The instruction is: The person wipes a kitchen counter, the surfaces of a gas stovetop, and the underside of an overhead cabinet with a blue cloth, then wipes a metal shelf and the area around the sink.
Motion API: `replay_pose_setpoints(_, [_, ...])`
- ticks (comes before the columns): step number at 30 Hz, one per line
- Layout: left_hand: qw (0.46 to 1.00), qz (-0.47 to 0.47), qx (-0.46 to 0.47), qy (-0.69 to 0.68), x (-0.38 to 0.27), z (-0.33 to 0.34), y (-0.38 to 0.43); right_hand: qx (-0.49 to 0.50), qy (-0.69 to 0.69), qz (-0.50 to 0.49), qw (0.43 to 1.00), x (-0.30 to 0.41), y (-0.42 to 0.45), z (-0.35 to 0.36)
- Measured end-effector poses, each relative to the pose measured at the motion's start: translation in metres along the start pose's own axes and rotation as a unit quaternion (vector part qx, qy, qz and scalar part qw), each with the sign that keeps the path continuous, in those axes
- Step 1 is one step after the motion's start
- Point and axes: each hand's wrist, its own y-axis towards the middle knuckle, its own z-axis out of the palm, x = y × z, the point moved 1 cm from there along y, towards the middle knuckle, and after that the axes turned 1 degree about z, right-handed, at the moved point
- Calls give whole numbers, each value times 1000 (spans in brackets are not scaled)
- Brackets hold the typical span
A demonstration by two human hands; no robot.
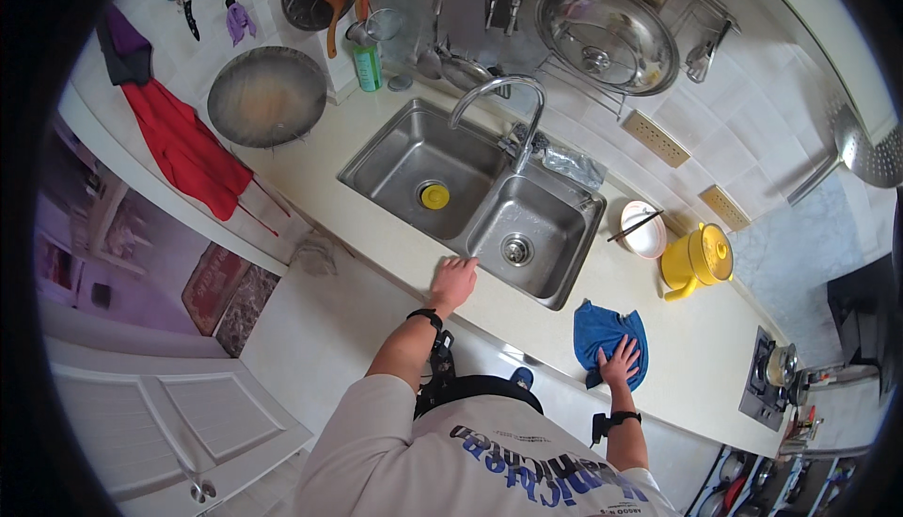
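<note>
My left hand [453,282] rests on the pale countertop [525,319] at the front rim of the double steel sink [462,233], its fingertips near the divider. To the right, my right hand [621,362] lies with spread fingers on a blue cloth [596,330], pressed against the counter near its front edge. A yellow strainer or stopper [434,196] sits over the drain of the left basin. The right basin has a bare metal drain [517,249]. A curved chrome faucet [540,111] stands behind the sink.
Behind the cloth are a white bowl [645,238] with chopsticks across it and a yellow pot [688,259]. A gas stove [758,376] is at the far right. A wok [268,97] leans left of the sink, near a green bottle [367,69]. A red apron [180,143] hangs left.
</note>
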Motion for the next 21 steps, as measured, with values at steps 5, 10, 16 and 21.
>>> replay_pose_setpoints(5, [997,-2,31,68,0,5,1,-33,8,-102,994,-30,9,-18])
replay_pose_setpoints(10, [996,-12,25,83,-3,13,4,-53,13,-81,995,-109,20,-23])
replay_pose_setpoints(16, [997,-65,40,3,1,-13,-11,-160,-25,-142,977,-182,40,-15])
replay_pose_setpoints(21, [988,-127,-50,69,19,-26,-22,-2,-96,141,985,-163,52,17])
